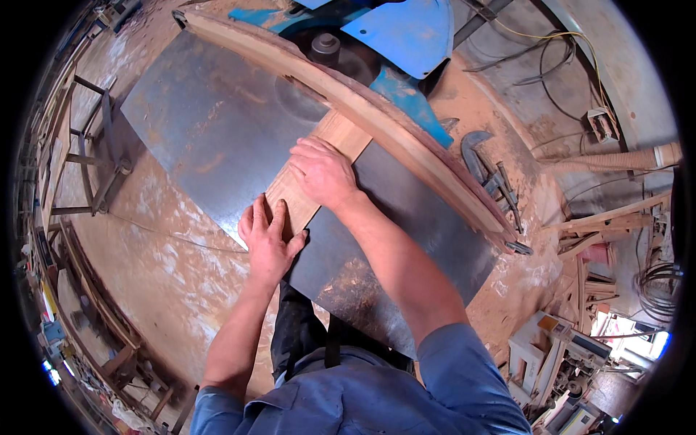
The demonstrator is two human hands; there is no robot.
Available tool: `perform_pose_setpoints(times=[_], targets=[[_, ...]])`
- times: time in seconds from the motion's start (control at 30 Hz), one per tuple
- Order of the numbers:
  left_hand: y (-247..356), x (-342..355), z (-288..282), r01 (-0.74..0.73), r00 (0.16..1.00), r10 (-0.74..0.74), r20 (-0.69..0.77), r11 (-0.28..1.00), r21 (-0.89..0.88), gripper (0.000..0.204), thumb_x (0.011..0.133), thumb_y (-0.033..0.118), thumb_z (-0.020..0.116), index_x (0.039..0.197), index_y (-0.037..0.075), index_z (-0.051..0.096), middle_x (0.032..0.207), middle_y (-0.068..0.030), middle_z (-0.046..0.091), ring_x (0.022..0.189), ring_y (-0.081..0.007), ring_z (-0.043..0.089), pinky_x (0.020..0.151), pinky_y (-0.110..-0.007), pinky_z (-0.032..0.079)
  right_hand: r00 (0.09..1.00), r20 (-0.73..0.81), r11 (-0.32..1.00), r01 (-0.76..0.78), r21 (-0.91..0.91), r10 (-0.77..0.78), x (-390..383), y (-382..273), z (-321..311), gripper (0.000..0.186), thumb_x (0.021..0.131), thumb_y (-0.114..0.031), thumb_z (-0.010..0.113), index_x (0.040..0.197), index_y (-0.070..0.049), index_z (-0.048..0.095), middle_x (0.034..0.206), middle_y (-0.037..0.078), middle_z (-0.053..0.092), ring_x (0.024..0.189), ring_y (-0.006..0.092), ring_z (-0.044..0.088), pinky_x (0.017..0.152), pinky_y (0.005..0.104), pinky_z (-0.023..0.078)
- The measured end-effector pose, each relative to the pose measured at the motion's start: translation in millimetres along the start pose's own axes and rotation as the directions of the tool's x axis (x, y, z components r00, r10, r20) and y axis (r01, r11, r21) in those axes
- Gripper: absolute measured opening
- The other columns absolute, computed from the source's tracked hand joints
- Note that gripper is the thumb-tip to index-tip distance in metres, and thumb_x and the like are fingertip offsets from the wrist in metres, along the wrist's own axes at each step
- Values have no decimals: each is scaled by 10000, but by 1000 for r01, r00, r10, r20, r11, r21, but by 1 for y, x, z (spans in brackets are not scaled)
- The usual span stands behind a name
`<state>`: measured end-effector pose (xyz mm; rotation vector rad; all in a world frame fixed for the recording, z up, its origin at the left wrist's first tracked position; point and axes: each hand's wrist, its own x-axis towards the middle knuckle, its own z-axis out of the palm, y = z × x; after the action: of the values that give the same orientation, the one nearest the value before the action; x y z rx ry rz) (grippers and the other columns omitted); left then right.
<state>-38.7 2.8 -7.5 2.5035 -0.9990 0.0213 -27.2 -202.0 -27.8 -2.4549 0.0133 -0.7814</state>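
A flat, pale wooden board [295,208] lies on a grey metal machine table [210,138], with its far end against a long wooden fence [406,125]. My right hand [322,174] presses on the board's middle, its fingers bent over the left edge. At the near end, my left hand [265,241] grips the board, with fingers along its left side and top and the thumb at the near right corner. Behind the fence stands a round metal spindle [325,48] beside a blue metal guard [406,32]. The fence hides where the board's far end meets the cutter area.
Wood dust and chips [351,283] lie on the table's near right part. Clamps [489,174] rest on the dusty floor beyond the fence. A ribbed hose [609,159] and cables run at right. A metal frame rack [94,156] stands at left; wood offcuts [598,283] are stacked at right.
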Motion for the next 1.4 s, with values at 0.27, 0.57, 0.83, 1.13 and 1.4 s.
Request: perform_pose_setpoints(times=[0.27, 0.57, 0.83, 1.13, 1.4], targets=[[-18, 13, -3, 6, 1000, -6, 13, 1000, 7, 711, 662, 356, 806, 1265, 24, 628, 1426, -262, 449, 1253, -443, 428, 1072, -537, 331, 1000, -5, 1000, 11, -15, -11, 17, 0, 13, 129, 824, -140, 692, 880, -35, 742, 1014, 79, 725, 1068, 272, 656, 986, 387, 501], [-33, 25, -5, -3, 1000, 3, -6, 999, 35, 719, 624, 338, 829, 1247, 35, 639, 1432, -247, 444, 1247, -428, 433, 1051, -538, 335, 999, -50, 999, 2, 41, 0, 31, 1, 31, 101, 811, -132, 663, 830, -48, 715, 1004, 85, 704, 1091, 274, 627, 1007, 387, 474], [-43, 30, -7, 11, 1000, -11, -3, 999, 35, 710, 646, 354, 816, 1252, 28, 639, 1435, -260, 449, 1260, -446, 426, 1066, -542, 336, 999, -52, 998, 19, 55, -16, 40, 1, 37, 96, 823, -123, 651, 822, -50, 713, 987, 77, 703, 1081, 264, 622, 1004, 378, 466], [-46, 37, -13, 32, 999, -33, 16, 999, 39, 702, 652, 337, 809, 1257, 25, 635, 1436, -248, 452, 1272, -441, 420, 1085, -537, 325, 999, -34, 1000, 9, 29, -8, 47, 0, 43, 113, 833, -135, 649, 839, -45, 716, 982, 79, 701, 1088, 262, 616, 1012, 376, 460], [-55, 44, -13, 10, 1000, -10, -8, 999, 52, 681, 646, 312, 805, 1238, 22, 638, 1417, -242, 462, 1247, -432, 437, 1062, -532, 344, 997, -70, 999, 22, 39, -19, 57, 0, 49, 101, 817, -130, 653, 817, -47, 710, 949, 78, 693, 1053, 259, 620, 992, 378, 468]])
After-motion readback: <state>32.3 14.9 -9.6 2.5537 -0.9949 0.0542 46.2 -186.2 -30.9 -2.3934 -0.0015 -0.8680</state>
